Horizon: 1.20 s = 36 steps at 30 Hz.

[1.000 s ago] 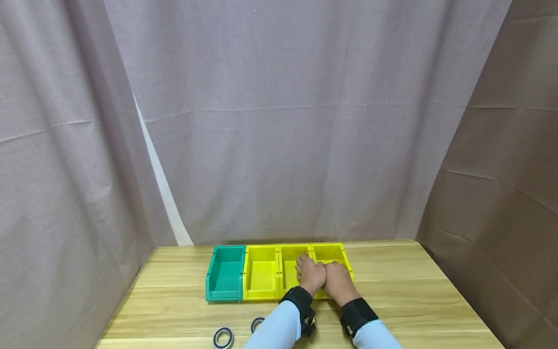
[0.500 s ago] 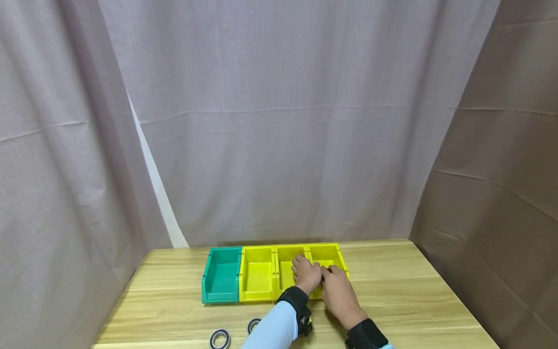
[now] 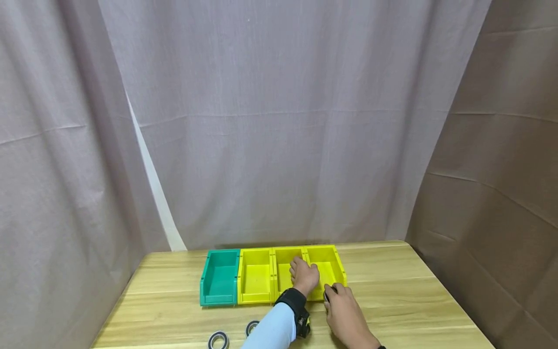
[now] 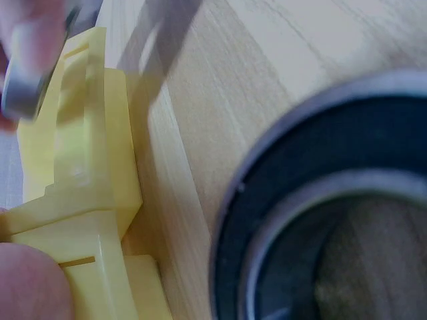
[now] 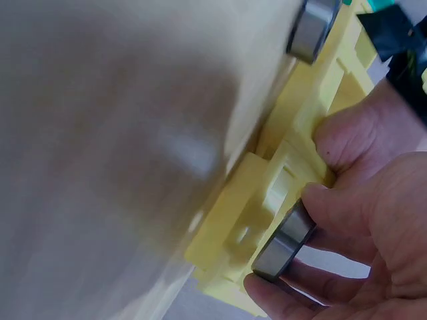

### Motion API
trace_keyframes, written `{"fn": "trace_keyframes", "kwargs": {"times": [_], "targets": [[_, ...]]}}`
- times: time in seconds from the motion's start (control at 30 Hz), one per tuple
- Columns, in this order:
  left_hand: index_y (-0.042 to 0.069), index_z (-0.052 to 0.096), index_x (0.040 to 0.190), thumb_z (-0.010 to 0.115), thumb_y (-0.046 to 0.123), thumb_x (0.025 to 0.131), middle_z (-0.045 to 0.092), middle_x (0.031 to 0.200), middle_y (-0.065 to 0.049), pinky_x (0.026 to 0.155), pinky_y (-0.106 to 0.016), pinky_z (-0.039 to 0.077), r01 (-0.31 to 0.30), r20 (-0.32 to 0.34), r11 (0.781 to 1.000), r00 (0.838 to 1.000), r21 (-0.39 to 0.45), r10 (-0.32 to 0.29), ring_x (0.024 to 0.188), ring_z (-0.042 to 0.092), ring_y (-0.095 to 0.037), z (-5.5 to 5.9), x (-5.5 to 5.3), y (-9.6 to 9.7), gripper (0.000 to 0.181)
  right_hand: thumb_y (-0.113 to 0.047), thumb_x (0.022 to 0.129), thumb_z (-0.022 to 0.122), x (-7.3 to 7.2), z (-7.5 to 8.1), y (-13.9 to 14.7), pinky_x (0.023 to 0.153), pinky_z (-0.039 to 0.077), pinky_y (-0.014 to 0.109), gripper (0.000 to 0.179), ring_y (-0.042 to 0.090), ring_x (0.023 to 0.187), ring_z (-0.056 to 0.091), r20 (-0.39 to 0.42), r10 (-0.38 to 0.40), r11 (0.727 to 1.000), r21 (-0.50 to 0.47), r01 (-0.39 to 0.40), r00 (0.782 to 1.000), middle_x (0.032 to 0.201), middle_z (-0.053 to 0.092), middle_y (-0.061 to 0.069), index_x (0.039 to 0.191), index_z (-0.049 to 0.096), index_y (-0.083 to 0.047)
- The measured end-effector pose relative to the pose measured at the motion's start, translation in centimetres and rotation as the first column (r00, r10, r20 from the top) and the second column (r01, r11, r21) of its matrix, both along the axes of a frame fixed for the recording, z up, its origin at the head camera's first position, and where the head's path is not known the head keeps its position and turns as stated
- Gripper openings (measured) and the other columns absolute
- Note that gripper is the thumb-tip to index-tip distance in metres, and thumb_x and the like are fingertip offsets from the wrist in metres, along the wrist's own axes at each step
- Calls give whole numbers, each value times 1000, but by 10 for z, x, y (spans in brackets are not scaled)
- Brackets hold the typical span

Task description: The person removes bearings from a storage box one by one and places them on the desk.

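Observation:
My right hand (image 3: 346, 312) pinches a ball bearing (image 5: 287, 243) between thumb and fingertips, on edge, at the front of the rightmost yellow bin (image 3: 324, 269). My left hand (image 3: 305, 277) lies over the divider between that bin and the third bin (image 3: 283, 276). Its fingers look curled on the third bin's side, but their undersides are hidden, so whether they grip anything does not show. Two more bearings lie on the table: one (image 3: 218, 333) at the front and another (image 3: 248, 327) beside the left sleeve. A bearing (image 4: 300, 147) looms large in the left wrist view.
A green bin (image 3: 220, 278) and another yellow bin (image 3: 256, 278) complete the joined row to the left. The row stands on a wood-grain table (image 3: 383, 291). Grey curtains (image 3: 261, 145) hang behind and at both sides.
The right hand has drawn back from beside the left hand, toward the front right, and the bearing in its grip now shows. The left hand has stayed over the divider.

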<state>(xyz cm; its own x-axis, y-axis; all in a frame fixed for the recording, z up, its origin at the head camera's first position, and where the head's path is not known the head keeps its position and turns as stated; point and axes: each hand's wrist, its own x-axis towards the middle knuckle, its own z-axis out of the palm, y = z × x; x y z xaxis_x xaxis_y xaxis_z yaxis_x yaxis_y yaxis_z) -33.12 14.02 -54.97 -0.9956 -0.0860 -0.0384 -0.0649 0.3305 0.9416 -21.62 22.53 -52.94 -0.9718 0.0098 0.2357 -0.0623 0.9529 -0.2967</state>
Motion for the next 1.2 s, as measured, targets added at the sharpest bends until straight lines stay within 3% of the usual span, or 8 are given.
{"fn": "trace_keyframes", "kwargs": {"times": [0.17,0.47,0.93,1.2], "targets": [[-11,31,157,58,17,107,38,156,-31,120,-69,31,25,15,999,1000,-21,-25,137,39,-47,4,0,-6,63,-13,97,76,9,-1,1,104,56,57,39,38,119,64,80,-13,1000,-13,14,997,129,68,20,133,71,2],[-11,30,157,55,16,108,36,157,-31,123,-70,28,25,26,1000,999,7,-25,141,36,-48,3,0,-2,61,-15,97,77,9,-4,5,108,53,60,40,39,124,64,120,-18,1000,-22,21,993,132,68,22,134,71,1],[-10,27,159,54,19,109,34,160,-30,124,-68,27,44,38,999,998,6,-44,142,35,-46,1,1,-1,64,-20,94,81,8,-6,6,100,57,57,44,32,111,65,150,-38,998,-37,44,988,123,66,17,131,72,2],[-11,32,154,56,16,108,39,151,-30,120,-69,29,34,28,999,999,-1,-34,133,39,-45,6,1,-4,58,-19,91,84,10,-8,8,94,58,54,39,27,100,65,153,-16,1000,-24,20,988,113,64,13,123,74,0]]}}
